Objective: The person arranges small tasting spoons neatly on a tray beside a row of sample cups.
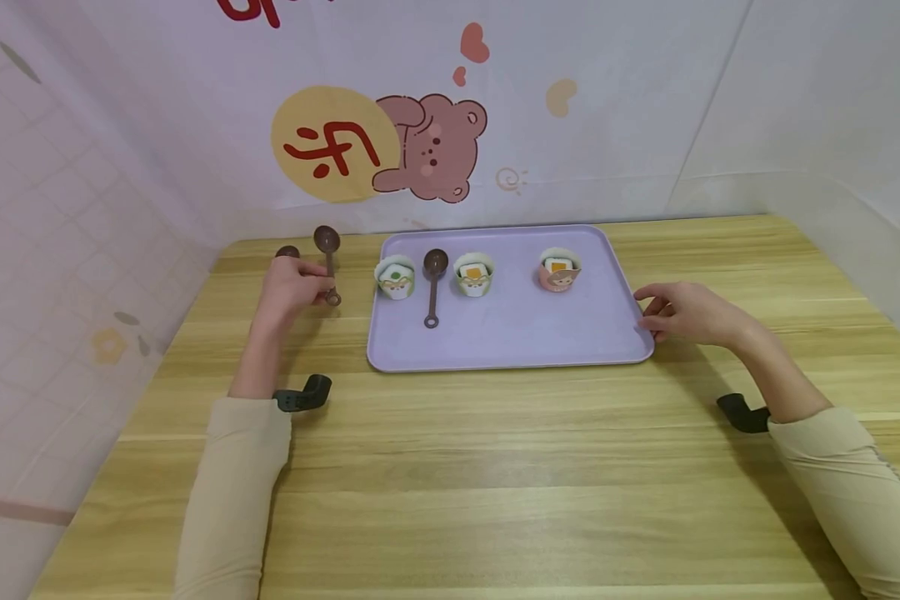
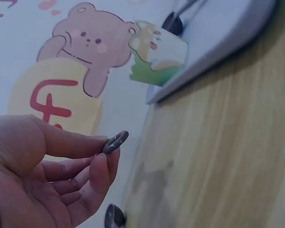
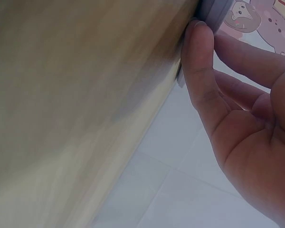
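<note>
My left hand [image 1: 292, 285] pinches a brown measuring spoon [image 1: 330, 258] near the ringed end of its handle [image 2: 116, 142], its bowl pointing away toward the wall. Beyond that hand lies a second brown spoon [image 1: 288, 251], its handle hidden by the hand. My right hand [image 1: 693, 312] grips the right rim of a lilac tray [image 1: 525, 333] between thumb [image 3: 199, 47] and fingers. On the tray, a third brown measuring spoon [image 1: 433, 287] lies between a green-patterned paper cup [image 1: 396, 287] and another green one [image 1: 474, 285]. A pink paper cup [image 1: 557, 279] stands farther right.
Each cup holds a white piece, one with a green dot, two with orange squares. The tray sits toward the back of the wooden table [image 1: 480, 475]. A printed cloth wall [image 1: 607, 142] rises behind the table. Dark wrist mounts [image 1: 303, 394] stick out from both forearms.
</note>
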Available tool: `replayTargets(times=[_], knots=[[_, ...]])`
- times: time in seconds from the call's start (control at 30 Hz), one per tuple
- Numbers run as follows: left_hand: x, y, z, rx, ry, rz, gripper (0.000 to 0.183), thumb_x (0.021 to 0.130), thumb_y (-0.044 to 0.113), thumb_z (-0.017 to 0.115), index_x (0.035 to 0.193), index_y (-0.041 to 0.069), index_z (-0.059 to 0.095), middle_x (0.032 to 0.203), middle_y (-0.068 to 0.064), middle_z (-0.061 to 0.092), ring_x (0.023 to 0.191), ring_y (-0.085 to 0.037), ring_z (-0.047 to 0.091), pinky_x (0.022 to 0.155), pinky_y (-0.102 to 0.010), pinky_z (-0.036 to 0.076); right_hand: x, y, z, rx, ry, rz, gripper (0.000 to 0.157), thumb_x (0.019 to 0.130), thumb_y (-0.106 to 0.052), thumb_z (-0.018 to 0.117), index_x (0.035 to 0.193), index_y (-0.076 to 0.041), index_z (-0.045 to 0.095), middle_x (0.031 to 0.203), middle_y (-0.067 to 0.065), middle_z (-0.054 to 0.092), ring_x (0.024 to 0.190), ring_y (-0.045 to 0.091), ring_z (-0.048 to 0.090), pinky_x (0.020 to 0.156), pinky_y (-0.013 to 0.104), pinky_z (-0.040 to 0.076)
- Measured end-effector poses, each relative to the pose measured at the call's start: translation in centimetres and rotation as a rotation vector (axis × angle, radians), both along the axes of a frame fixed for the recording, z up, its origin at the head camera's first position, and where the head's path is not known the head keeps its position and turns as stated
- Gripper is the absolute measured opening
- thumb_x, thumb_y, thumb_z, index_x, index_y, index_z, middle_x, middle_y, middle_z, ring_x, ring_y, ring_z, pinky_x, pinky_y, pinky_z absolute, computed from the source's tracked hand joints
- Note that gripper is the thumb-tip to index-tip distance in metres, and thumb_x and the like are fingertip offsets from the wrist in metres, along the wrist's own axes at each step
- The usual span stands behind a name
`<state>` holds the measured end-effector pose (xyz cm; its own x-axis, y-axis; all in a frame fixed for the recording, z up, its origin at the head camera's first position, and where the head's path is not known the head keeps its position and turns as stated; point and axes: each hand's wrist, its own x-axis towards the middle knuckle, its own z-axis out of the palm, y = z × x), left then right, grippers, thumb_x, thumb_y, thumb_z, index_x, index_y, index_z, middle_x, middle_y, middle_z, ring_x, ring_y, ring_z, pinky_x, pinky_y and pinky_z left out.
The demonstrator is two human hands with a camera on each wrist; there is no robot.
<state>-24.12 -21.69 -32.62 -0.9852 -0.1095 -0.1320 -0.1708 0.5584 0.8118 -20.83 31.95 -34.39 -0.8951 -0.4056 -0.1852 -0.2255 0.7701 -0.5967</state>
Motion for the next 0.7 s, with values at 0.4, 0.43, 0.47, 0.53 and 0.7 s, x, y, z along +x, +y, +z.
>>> replayTargets(times=[0.4, 0.43, 0.47, 0.53, 0.7], knots=[[0.8, 2.1, 2.1, 0.071, 0.026, -0.032, 0.031, 0.097, 0.007, 0.066, 0.121, -0.013, 0.062, 0.108, -0.024, 0.063, 0.066, -0.006, 0.065, 0.064, -0.020, 0.057, 0.1, 0.0, 0.1, 0.002, 0.011, 0.015, 0.044, 0.094, 0.003, 0.066, 0.129, 0.022, 0.047, 0.092, 0.018, 0.070, 0.073, 0.026, 0.070, 0.067, 0.037, 0.060], [1.0, 2.3, 2.2, 0.075, 0.024, -0.035, 0.031, 0.097, 0.007, 0.066, 0.121, -0.013, 0.062, 0.109, -0.024, 0.063, 0.066, -0.007, 0.065, 0.064, -0.019, 0.056, 0.1, 0.0, 0.1, 0.001, 0.012, 0.018, 0.044, 0.094, 0.004, 0.066, 0.129, 0.023, 0.047, 0.093, 0.019, 0.070, 0.074, 0.026, 0.070, 0.067, 0.037, 0.060], [1.1, 2.4, 2.4, 0.081, 0.023, -0.037, 0.031, 0.097, 0.007, 0.066, 0.121, -0.013, 0.062, 0.109, -0.024, 0.063, 0.066, -0.007, 0.065, 0.063, -0.018, 0.056, 0.1, 0.0, 0.1, 0.001, 0.013, 0.019, 0.044, 0.094, 0.004, 0.066, 0.129, 0.023, 0.047, 0.093, 0.019, 0.069, 0.074, 0.027, 0.071, 0.067, 0.037, 0.060], [1.2, 2.8, 2.6, 0.086, 0.023, -0.046, 0.031, 0.098, 0.008, 0.066, 0.121, -0.012, 0.062, 0.109, -0.024, 0.064, 0.067, -0.008, 0.065, 0.063, -0.018, 0.056, 0.2, -0.1, 0.2, 0.002, 0.015, 0.023, 0.045, 0.094, 0.004, 0.066, 0.130, 0.023, 0.047, 0.093, 0.020, 0.069, 0.074, 0.027, 0.071, 0.067, 0.037, 0.060], [1.5, 3.7, 3.2, 0.094, 0.040, -0.076, 0.029, 0.098, 0.008, 0.065, 0.119, -0.012, 0.062, 0.107, -0.024, 0.066, 0.069, -0.008, 0.064, 0.063, -0.018, 0.055, 0.2, -0.1, 0.2, 0.006, 0.022, 0.029, 0.046, 0.094, 0.004, 0.066, 0.131, 0.024, 0.046, 0.095, 0.021, 0.069, 0.075, 0.027, 0.071, 0.067, 0.037, 0.060]])
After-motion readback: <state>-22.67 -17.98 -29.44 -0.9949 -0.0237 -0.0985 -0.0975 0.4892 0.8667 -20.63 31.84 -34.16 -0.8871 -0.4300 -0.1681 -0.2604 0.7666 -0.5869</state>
